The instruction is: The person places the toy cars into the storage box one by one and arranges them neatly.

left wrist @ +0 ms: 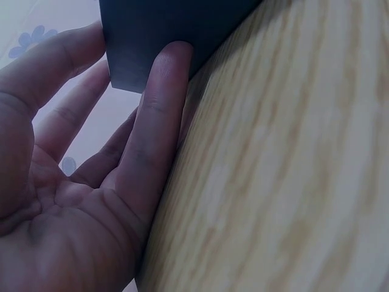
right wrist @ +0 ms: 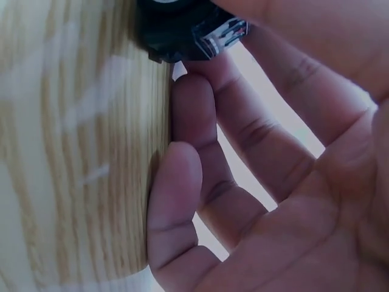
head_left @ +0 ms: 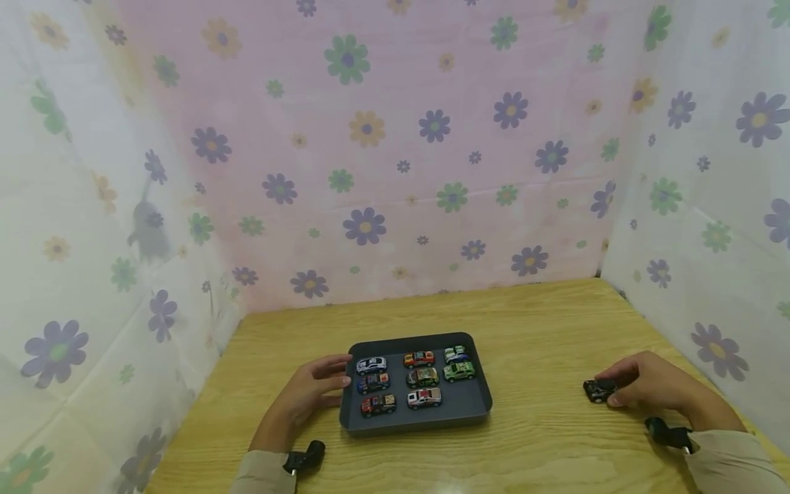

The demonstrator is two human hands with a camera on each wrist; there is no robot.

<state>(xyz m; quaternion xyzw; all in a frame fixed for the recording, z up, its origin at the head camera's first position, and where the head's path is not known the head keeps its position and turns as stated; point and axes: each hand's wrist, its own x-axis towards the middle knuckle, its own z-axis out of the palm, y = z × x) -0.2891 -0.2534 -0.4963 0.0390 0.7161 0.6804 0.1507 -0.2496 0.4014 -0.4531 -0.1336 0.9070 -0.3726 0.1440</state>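
Note:
A dark grey tray (head_left: 450, 414) stands on the wooden table. Toy cars sit in it in columns, among them a white police-style car (head_left: 372, 366), a red-and-white car (head_left: 424, 398) and a green car (head_left: 459, 371). At the tray's left side, my left hand (head_left: 315, 387) rests with fairly straight fingers, a fingertip (left wrist: 173, 61) against the outer wall. Far to the right, my right hand (head_left: 651, 387) pinches a black toy car (head_left: 596, 391) between thumb and fingers, low at the tabletop. In the right wrist view only part of that black car (right wrist: 182, 33) shows.
The wooden table (head_left: 531, 439) reaches back to a flower-patterned cloth (head_left: 407, 171), with similar cloth along both sides. Black wrist cameras (head_left: 305, 456) sit at both sleeves. Bare tabletop lies between the tray and the right hand.

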